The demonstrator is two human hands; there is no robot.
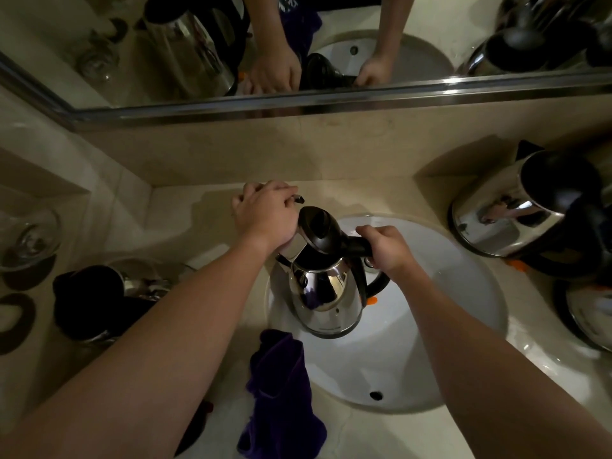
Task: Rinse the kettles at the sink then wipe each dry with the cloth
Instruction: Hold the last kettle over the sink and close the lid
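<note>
A steel kettle [326, 293] with a black lid raised open hangs over the left part of the white sink [447, 293]. My right hand [385, 248] grips its black handle. My left hand [265, 213] is curled over the tap lever behind the sink, whose dark tip sticks out past my fingers; the tap itself is mostly hidden. A purple cloth [281, 392] lies crumpled on the counter at the sink's near left rim.
A second steel kettle [516, 207] stands at the back right, another [586, 313] at the right edge, and a dark-lidded one [96, 299] at the left. Glasses [29, 240] on dark coasters stand far left. A mirror [331, 44] runs along the wall.
</note>
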